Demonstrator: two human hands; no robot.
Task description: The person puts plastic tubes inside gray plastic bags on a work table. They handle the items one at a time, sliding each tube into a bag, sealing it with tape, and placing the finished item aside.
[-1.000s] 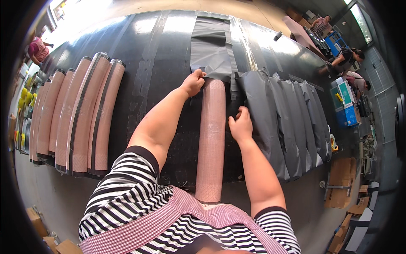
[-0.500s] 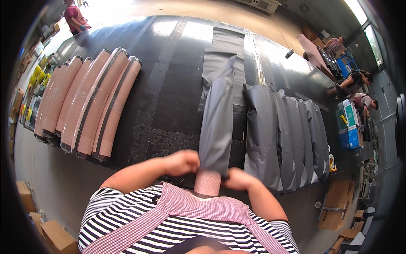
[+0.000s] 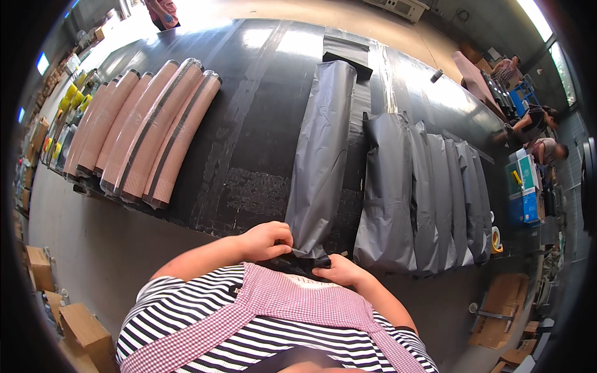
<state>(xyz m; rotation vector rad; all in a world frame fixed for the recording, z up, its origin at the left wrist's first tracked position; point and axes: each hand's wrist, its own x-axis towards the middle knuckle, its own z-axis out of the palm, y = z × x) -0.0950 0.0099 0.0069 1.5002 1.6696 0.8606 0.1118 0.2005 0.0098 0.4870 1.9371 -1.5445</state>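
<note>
In front of me a long grey plastic bag (image 3: 323, 143) lies lengthwise on the black table and bulges round a roll. Its mouth end hangs near the table's front edge. My left hand (image 3: 268, 240) pinches the left corner of that mouth. At the right corner my right hand (image 3: 341, 270) grips the edge of the same bag, thumb pointing inward. The roll inside is hidden by the plastic. Beneath the bag's far end lie flat grey bags (image 3: 345, 48).
Several pink rolls (image 3: 177, 140) in clear wrap lie at left on the table (image 3: 249, 149). Several filled grey bags (image 3: 388, 193) lie side by side at right, with tape rolls (image 3: 495, 239) beyond them. Cartons (image 3: 87, 332) stand on the floor. Other people are at the far right and far left.
The grey bag has come down over the pink roll, whose near end stuck out before and is now covered. Both hands stay at the bag's mouth. My view has shifted slightly.
</note>
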